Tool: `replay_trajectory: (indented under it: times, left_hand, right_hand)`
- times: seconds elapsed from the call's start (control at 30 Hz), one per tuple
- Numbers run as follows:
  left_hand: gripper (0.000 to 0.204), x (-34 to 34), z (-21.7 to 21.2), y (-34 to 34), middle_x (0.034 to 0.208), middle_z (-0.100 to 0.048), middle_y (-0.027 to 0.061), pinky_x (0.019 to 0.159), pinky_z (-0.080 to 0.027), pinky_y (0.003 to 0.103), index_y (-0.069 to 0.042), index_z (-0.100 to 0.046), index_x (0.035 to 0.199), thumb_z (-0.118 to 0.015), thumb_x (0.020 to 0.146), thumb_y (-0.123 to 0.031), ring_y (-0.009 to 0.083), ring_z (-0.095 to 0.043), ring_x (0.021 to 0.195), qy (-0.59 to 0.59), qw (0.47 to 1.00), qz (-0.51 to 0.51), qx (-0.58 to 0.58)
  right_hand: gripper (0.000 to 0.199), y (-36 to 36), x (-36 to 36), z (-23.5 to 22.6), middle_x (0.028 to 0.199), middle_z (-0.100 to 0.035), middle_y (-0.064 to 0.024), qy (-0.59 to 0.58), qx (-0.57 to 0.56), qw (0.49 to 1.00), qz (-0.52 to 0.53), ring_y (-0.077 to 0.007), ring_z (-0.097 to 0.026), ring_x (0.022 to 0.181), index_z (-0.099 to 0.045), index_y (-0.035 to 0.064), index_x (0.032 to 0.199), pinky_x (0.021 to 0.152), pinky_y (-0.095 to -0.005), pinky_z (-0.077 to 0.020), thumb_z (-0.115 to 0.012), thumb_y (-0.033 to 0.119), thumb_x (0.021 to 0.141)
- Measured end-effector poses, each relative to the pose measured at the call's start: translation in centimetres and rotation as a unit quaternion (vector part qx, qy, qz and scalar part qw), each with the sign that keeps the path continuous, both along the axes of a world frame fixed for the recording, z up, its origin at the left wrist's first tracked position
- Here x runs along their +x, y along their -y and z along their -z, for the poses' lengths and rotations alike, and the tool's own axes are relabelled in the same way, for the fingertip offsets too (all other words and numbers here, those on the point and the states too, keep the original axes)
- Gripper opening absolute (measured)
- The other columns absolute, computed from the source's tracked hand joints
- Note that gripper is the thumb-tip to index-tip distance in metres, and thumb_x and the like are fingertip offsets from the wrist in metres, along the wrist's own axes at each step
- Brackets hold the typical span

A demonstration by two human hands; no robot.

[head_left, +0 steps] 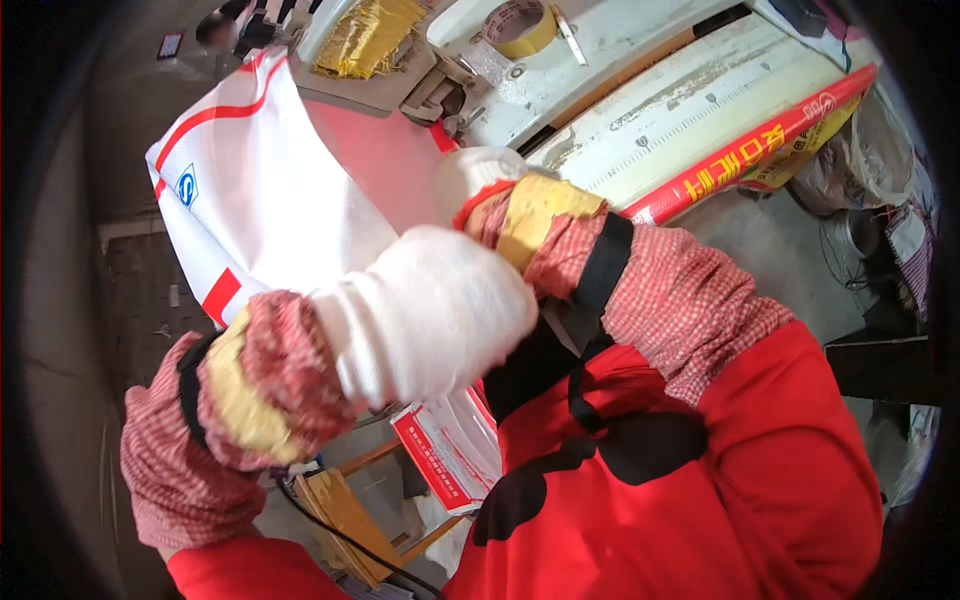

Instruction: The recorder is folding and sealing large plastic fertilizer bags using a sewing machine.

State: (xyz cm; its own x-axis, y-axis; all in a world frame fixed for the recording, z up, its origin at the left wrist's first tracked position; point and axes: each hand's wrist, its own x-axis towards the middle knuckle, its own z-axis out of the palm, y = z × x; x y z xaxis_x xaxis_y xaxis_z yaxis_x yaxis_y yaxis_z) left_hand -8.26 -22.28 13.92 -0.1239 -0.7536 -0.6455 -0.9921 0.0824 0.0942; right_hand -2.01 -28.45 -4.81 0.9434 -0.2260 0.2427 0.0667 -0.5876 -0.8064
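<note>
Sack (255,185) spreads beyond the left hand (435,310), leftward of its blurred fingers.

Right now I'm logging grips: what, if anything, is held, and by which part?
I can't tell: the left hand is blurred, partly in front of the white bag, and the fingers of the right hand are unclear.

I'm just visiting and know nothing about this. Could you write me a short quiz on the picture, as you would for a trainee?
1. What colour is the glove on the left hand? (a) black (b) white (c) green
2. True or false: the roll of tape lies farther right in the picture than the white sack.
3. What pattern does the sleeve on the right forearm show?

Key: 1. b. 2. True. 3. Small red-and-white checks.
</note>
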Motion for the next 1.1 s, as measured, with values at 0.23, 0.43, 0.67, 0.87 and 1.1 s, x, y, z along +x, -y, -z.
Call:
replay_trajectory:
  times: [0.23,0.43,0.67,0.87,1.1]
  left_hand:
    - [0.016,10.8,5.7,0.5,0.067,-0.060,0.0125,0.063,-0.047,0.040,-0.008,-0.062,0.067,-0.061,0.064,-0.023,0.0319,-0.059,0.068,0.228,0.967,-0.099,-0.062]
    - [0.019,17.7,4.2,-1.5,0.079,-0.062,0.0165,0.070,-0.047,0.042,-0.008,-0.063,0.080,-0.059,0.071,-0.024,0.0345,-0.059,0.079,0.301,0.911,-0.274,-0.074]
    - [0.008,7.5,-4.1,-15.7,0.061,-0.054,0.0077,0.086,-0.041,0.039,-0.011,-0.054,0.060,-0.054,0.066,-0.006,0.0238,-0.057,0.078,0.386,0.894,-0.100,-0.203]
    - [0.032,2.0,-5.8,-26.5,0.119,-0.049,0.0152,0.093,-0.037,0.040,-0.006,-0.061,0.098,-0.060,0.068,0.005,0.0294,-0.048,0.110,0.475,0.675,-0.174,-0.538]
    - [0.037,-2.0,6.3,-40.1,0.108,-0.052,0.0052,0.084,-0.041,0.027,-0.002,-0.043,0.116,-0.042,0.092,-0.030,0.0120,-0.050,0.095,-0.158,0.319,-0.641,-0.680]
  right_hand:
    - [0.036,3.2,2.2,1.1,0.087,-0.062,-0.0174,-0.025,0.222,0.970,-0.100,-0.0352,-0.059,0.083,-0.064,0.0058,0.086,0.072,-0.0397,-0.0466,-0.069,0.032,0.061]
    - [0.059,-1.7,0.5,-6.2,0.109,-0.052,-0.0216,-0.030,0.064,0.997,-0.031,-0.0377,-0.049,0.104,-0.042,0.0001,0.119,0.088,-0.0371,-0.0406,-0.064,0.024,0.070]
    - [0.047,-6.8,5.7,-5.3,0.125,-0.045,-0.0128,0.007,-0.389,0.920,0.051,-0.0271,-0.036,0.121,-0.045,0.0079,0.121,0.102,-0.0412,-0.0226,-0.051,0.017,0.075]
    - [0.025,-20.4,3.8,-8.9,0.077,-0.063,-0.0161,0.017,-0.141,0.947,-0.287,-0.0323,-0.062,0.072,-0.067,0.0076,0.077,0.063,-0.0436,-0.0488,-0.049,0.025,0.076]
    - [0.042,-25.0,-5.1,-9.0,0.079,-0.062,-0.0147,-0.059,0.012,0.739,-0.671,-0.0277,-0.061,0.067,-0.057,0.0053,0.103,0.062,-0.0371,-0.0476,-0.067,0.025,0.067]
